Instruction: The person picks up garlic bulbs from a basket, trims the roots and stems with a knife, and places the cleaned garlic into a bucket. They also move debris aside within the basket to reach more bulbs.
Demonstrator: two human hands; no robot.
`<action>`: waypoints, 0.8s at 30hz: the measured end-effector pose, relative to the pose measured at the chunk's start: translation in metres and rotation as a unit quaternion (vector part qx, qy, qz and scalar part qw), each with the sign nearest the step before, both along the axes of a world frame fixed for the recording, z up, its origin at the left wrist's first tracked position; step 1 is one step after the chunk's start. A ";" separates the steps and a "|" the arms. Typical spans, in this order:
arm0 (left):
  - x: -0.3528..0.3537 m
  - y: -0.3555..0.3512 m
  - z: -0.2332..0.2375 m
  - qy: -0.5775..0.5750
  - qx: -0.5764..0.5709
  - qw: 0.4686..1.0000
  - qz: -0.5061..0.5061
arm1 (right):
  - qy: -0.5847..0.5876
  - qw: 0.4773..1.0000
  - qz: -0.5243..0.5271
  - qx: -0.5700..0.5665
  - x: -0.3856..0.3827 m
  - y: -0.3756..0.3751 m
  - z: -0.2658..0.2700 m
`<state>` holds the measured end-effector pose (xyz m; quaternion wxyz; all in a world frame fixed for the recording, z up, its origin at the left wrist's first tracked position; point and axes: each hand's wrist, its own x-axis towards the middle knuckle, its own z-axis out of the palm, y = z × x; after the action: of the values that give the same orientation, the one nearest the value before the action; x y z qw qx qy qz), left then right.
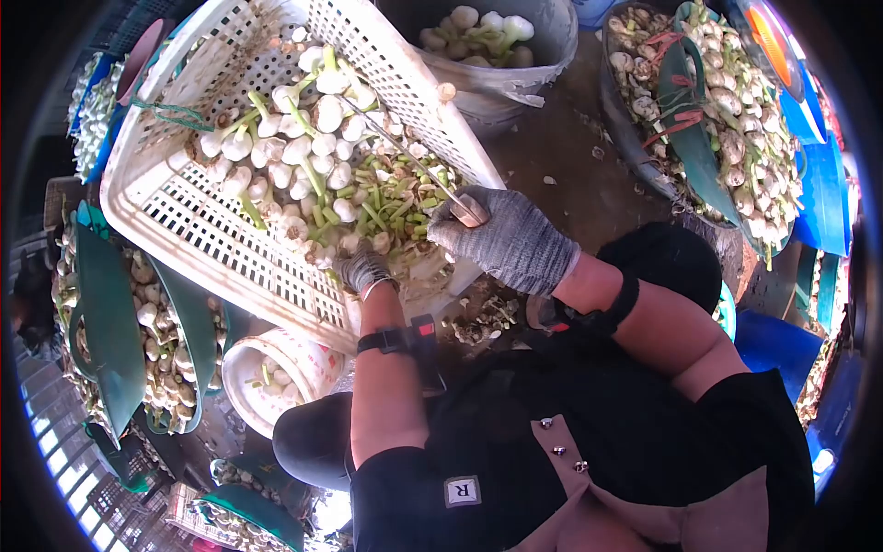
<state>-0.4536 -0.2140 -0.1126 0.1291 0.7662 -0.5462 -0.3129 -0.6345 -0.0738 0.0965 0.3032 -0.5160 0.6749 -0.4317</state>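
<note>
A white plastic crate (225,262) stands tilted before me, with many white garlic bulbs (294,152) piled in it. Cut green stem pieces (377,207) lie heaped at its near right side. My right hand (510,237), in a grey knit glove, is closed round the wooden handle of a knife (414,158). Its long thin blade points up and left over the garlic. My left hand (365,269), gloved too, is low at the crate's near side, against the bulbs and stems. Its fingers look curled, and what they hold is hidden.
A grey bucket (478,92) with trimmed bulbs stands behind the crate. At right is a large tub (635,152) of untrimmed garlic, with a blue container (823,198) beyond. A white pail (241,382) and a green basket (110,322) of garlic are at left. Scraps (483,322) litter the floor.
</note>
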 end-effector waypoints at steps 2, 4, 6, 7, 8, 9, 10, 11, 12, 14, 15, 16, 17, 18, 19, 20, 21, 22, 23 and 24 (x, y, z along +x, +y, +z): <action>-0.003 -0.001 0.005 -0.031 0.016 0.999 -0.033 | -0.037 0.998 -0.007 0.049 0.000 -0.001 0.006; -0.008 -0.005 0.009 -0.063 0.031 0.995 -0.064 | -0.070 0.993 -0.012 0.097 -0.001 -0.002 0.006; -0.015 -0.008 0.010 -0.092 0.043 0.991 -0.091 | 0.058 0.998 0.025 -0.014 -0.003 0.000 -0.001; -0.019 -0.010 0.011 -0.098 0.044 0.989 -0.098 | 0.061 0.998 0.025 -0.015 -0.002 -0.001 -0.004; -0.023 -0.012 0.013 -0.096 0.044 0.989 -0.099 | 0.051 0.998 0.010 -0.037 -0.001 -0.002 -0.008; -0.027 -0.014 0.014 -0.029 0.027 0.996 -0.074 | 0.042 0.997 -0.006 -0.058 -0.001 -0.002 -0.011; -0.030 -0.013 0.014 0.038 0.013 0.998 -0.048 | -0.116 0.993 -0.007 -0.036 -0.001 0.000 -0.013; -0.030 -0.012 0.013 0.102 0.000 0.995 -0.021 | -0.117 0.993 -0.009 -0.032 0.000 0.001 -0.016; -0.028 -0.012 0.014 0.100 0.003 0.995 -0.022 | -0.220 0.975 -0.008 -0.036 0.002 0.000 -0.018; -0.026 -0.025 0.016 0.002 0.073 0.991 -0.112 | -0.317 0.948 -0.007 -0.043 0.003 -0.002 -0.019; -0.029 -0.031 0.015 -0.042 0.105 0.981 -0.156 | -0.314 0.949 0.001 -0.018 0.001 -0.003 -0.017; -0.025 -0.029 0.015 -0.030 0.062 0.966 -0.248 | -0.315 0.949 0.006 0.009 0.001 -0.002 -0.016; -0.024 -0.027 0.017 -0.030 0.063 0.966 -0.250 | -0.315 0.949 0.003 0.010 0.005 -0.002 -0.018; -0.025 -0.027 0.019 -0.045 0.128 0.944 -0.300 | -0.378 0.926 -0.014 0.006 0.008 -0.004 -0.022; -0.025 -0.027 0.021 -0.059 0.191 0.916 -0.347 | -0.438 0.898 -0.031 0.002 0.009 -0.005 -0.024; -0.022 -0.025 0.026 -0.027 0.184 0.912 -0.365 | -0.436 0.899 -0.031 0.000 0.007 -0.003 -0.025; -0.017 -0.021 0.030 -0.025 0.182 0.912 -0.366 | -0.252 0.966 0.008 0.052 0.002 0.000 -0.025; -0.010 -0.015 0.035 0.183 0.249 0.919 -0.245 | -0.058 0.992 0.045 0.101 0.000 0.003 -0.026; -0.003 -0.008 0.043 0.379 0.302 0.868 -0.110 | -0.056 0.992 0.043 0.100 0.000 0.004 -0.028; 0.006 -0.003 0.049 0.462 0.299 0.826 -0.120 | -0.028 0.988 0.058 0.138 0.000 0.005 -0.030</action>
<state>-0.4481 -0.2165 -0.0640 0.0928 0.4615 -0.3903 -0.7912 -0.6341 -0.0687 0.0665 0.4146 -0.4951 0.6886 -0.3299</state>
